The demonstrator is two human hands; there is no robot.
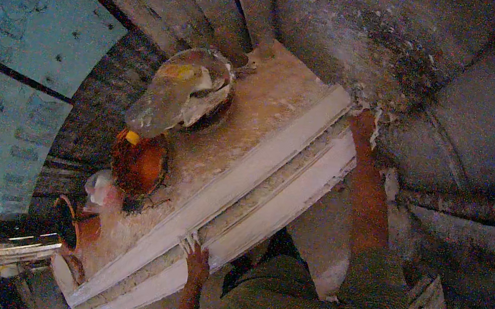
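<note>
A long white moulding [260,156], seemingly plaster, lies slantwise from the lower left to the upper right. It has two pale raised strips with a rough grey groove between them. My left hand [198,263] grips its near edge toward the lower left, and the fingertips, smeared white, reach over into the groove. At the upper right end my right hand [363,130] holds the moulding's end, its fingers bent around it and partly hidden. White smears show on this hand too.
Beneath the moulding is a whitish-dusted wooden board [270,87]. Beyond it stand a residue-caked basin [165,107], an orange-brown bowl [146,165], a yellow cap [132,137] and a translucent plastic item [100,189]. An orange container [86,229] sits at the left. The floor [373,39] is splattered white.
</note>
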